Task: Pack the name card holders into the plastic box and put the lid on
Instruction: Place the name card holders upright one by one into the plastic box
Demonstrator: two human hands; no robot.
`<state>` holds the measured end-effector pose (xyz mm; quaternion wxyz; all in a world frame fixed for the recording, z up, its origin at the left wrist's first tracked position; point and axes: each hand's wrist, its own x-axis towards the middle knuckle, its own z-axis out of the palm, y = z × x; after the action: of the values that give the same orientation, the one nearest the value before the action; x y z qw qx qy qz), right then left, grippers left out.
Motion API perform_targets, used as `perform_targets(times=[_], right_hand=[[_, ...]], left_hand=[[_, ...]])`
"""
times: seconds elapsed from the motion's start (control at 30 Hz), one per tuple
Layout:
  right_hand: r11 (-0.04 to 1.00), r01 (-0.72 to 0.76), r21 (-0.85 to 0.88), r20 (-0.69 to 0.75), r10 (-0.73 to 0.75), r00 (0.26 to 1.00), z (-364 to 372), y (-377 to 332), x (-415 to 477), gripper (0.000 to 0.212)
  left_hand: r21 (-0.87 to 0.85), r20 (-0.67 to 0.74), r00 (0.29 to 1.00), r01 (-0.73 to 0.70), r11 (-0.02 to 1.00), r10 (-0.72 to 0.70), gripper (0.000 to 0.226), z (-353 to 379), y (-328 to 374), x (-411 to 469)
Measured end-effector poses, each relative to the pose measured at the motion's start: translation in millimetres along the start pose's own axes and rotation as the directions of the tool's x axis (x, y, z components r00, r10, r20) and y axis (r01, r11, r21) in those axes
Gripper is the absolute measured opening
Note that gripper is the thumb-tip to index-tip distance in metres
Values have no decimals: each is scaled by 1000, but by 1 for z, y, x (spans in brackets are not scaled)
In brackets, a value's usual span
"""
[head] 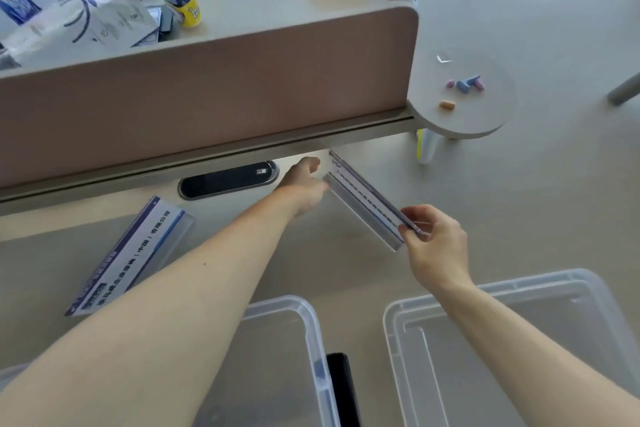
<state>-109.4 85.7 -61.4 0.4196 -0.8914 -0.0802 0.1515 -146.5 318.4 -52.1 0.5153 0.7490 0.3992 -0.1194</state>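
Note:
A clear acrylic name card holder (363,198) with a printed card is held up above the desk, slanting from upper left to lower right. My right hand (436,243) pinches its near end. My left hand (304,187) touches its far end with the fingers curled at the edge. A second name card holder (131,253) with a blue-and-white card lies on the desk at the left. The clear plastic box (294,350) stands at the bottom centre, partly hidden by my left forearm. Its clear lid (519,340) lies to the right of it.
A brown desk divider (207,87) runs across the back, with a black cable slot (228,180) below it. A round side shelf (464,94) at the right carries small coloured pieces. Bottles and a paper bag stand behind the divider. A black object (341,388) lies between box and lid.

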Motion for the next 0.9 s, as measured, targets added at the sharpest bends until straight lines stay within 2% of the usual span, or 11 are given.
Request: perform_targets(times=[0.07, 0.13, 0.27, 0.37, 0.57, 0.7, 0.8, 0.9], right_hand=[[1000, 2, 17, -17, -2, 1000, -5, 7, 13, 17], [998, -25, 57, -28, 27, 999, -10, 17, 28, 18], [990, -81, 117, 41, 77, 996, -12, 32, 49, 11], [993, -30, 117, 69, 22, 997, -14, 36, 50, 7], [968, 108, 224, 92, -132, 987, -41, -2, 23, 9], [932, 215, 292, 97, -253, 963, -67, -55, -4, 7], [874, 329, 358, 77, -379, 922, -89, -103, -35, 11], [807, 420, 415, 41, -478, 877, -106, -143, -68, 18]], left_hand=[[-68, -42, 998, -43, 997, 40, 67, 5, -5, 8], [-48, -94, 988, -130, 990, 125, 63, 6, -8, 10], [231, -75, 950, -281, 932, 305, 20, 3, -11, 5], [285, -81, 939, -298, 911, 333, 8, 3, -13, -3], [121, -160, 899, -392, 912, 408, 6, -24, -8, -52], [-11, -218, 856, -482, 876, 468, 22, -61, 6, -112], [-123, -303, 803, -568, 814, 514, 24, -90, 17, -167], [-183, -378, 750, -636, 750, 543, 13, -114, 28, -224]])
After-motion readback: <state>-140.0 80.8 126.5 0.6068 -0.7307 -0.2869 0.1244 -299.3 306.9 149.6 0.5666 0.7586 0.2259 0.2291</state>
